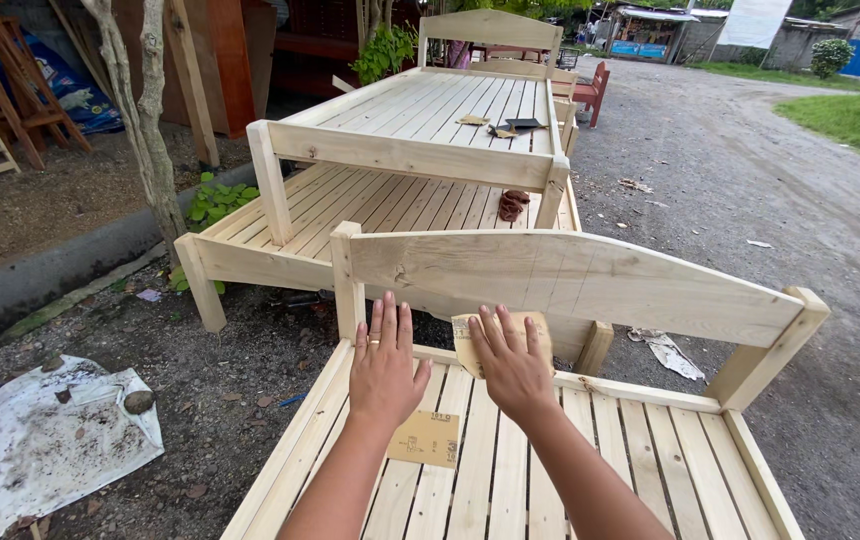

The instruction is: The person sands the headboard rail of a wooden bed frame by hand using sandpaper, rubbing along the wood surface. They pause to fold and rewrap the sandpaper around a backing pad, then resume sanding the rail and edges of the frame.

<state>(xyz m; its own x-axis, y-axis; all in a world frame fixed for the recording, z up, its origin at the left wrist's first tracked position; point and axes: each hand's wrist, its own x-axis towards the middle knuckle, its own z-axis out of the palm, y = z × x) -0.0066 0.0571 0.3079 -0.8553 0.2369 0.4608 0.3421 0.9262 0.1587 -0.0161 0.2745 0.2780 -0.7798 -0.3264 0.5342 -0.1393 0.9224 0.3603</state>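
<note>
An unpainted wooden bed frame point(650, 460) with slats lies below me, its curved headboard point(590, 280) just beyond my hands. My right hand point(512, 362) presses a tan sheet of sandpaper point(464, 340) flat against the lower part of the headboard. My left hand point(385, 365) rests open, fingers together, on the frame's end rail next to the corner post point(347, 280). A second tan sandpaper sheet point(426, 438) lies on the slats under my left wrist.
Two more bare wooden bed frames point(410, 150) are stacked ahead, with small items on the top slats. A tree trunk point(145, 120) stands left. A dirty white sheet point(40, 440) lies on the ground at left. A gravel road point(750, 170) runs on the right.
</note>
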